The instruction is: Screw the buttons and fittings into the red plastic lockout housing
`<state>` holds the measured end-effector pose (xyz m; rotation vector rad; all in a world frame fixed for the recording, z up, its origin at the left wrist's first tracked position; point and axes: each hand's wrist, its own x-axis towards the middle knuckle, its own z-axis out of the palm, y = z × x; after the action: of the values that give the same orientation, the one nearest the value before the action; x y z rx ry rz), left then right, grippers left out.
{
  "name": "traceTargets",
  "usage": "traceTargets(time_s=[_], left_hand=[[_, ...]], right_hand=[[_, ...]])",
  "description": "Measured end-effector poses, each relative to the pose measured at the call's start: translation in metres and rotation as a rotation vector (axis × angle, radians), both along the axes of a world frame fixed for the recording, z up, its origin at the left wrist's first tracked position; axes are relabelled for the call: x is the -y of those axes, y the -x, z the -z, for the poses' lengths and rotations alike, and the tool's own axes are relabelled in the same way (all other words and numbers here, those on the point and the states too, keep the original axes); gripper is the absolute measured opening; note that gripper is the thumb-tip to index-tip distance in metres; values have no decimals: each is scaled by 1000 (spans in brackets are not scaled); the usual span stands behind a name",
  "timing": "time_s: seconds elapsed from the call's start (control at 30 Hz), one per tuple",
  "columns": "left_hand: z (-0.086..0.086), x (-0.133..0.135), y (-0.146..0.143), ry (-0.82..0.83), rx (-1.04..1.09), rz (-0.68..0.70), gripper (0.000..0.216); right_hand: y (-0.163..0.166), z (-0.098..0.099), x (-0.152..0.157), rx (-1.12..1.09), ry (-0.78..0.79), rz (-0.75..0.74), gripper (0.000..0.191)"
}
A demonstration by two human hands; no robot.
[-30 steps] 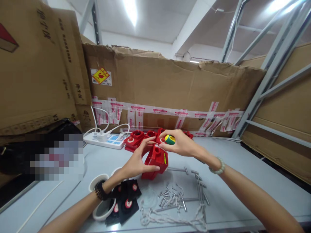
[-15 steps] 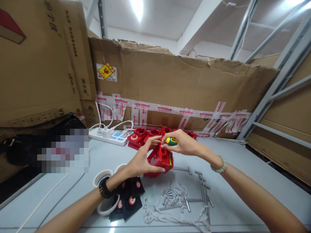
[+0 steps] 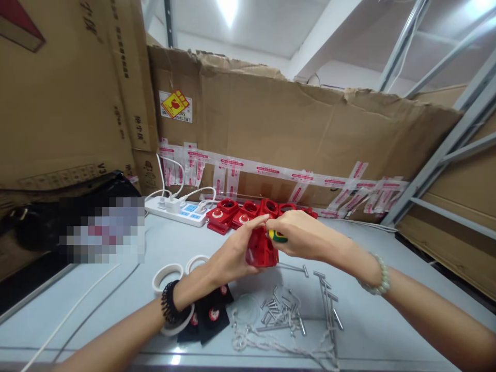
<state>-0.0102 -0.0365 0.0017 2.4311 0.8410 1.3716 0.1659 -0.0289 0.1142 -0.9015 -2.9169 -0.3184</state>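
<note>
A red plastic housing (image 3: 265, 254) is raised over the bench in my left hand (image 3: 232, 251), its fingers and thumb spread around the near side. My right hand (image 3: 304, 232) is closed on a stubby screwdriver with a yellow and green handle (image 3: 278, 237), right against the housing's upper part. Its tip is hidden behind my fingers and the housing. Similar red housings (image 3: 220, 219) stand in a row just behind. Loose screws (image 3: 273, 310) lie on the bench below my hands, mixed with white string (image 3: 279, 349).
Metal T-handled rods (image 3: 323, 294) lie to the right of the screws. Rolls of white tape (image 3: 167, 274) and black squares with red-and-white discs (image 3: 214, 315) are under my left forearm. A white power strip (image 3: 182, 211) with cables sits at the back left. Cardboard (image 3: 290, 129) walls the back.
The red housing has been turned in my left hand, so a different side faces me. My right hand has rolled over the screwdriver handle, covering more of it. The view has shifted slightly.
</note>
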Motion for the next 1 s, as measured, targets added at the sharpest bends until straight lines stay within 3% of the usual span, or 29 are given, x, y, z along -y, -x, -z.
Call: traceTargets(time_s=[0.2,0.3,0.5,0.63,0.73,0.9,1.0], left_hand=[[7,-1,-5,-196,-47,-67,93],[5,0,-7,-266,-80,-68,86],[0,0,-7,-237,-130,-126,83],[-4,-2,-5,-272,-37,-208,91],[-8,-6,-5,-316,-14,-255,91],[-15,-14,-17,-401,-102,-251,89],[-19,-17,-31,-423,-160,-178,89]], right_hand=[[-8,4,-5,-251,402,-31,9],[-11,7,-7,-361,521,6,11],[-15,-2,-5,-326,433,9,14],[-22,-3,-1,-523,400,71,22],[-30,10,-3,-696,388,173,34],[-38,40,-14,-748,350,283,82],[-40,46,-17,-762,337,243,71]])
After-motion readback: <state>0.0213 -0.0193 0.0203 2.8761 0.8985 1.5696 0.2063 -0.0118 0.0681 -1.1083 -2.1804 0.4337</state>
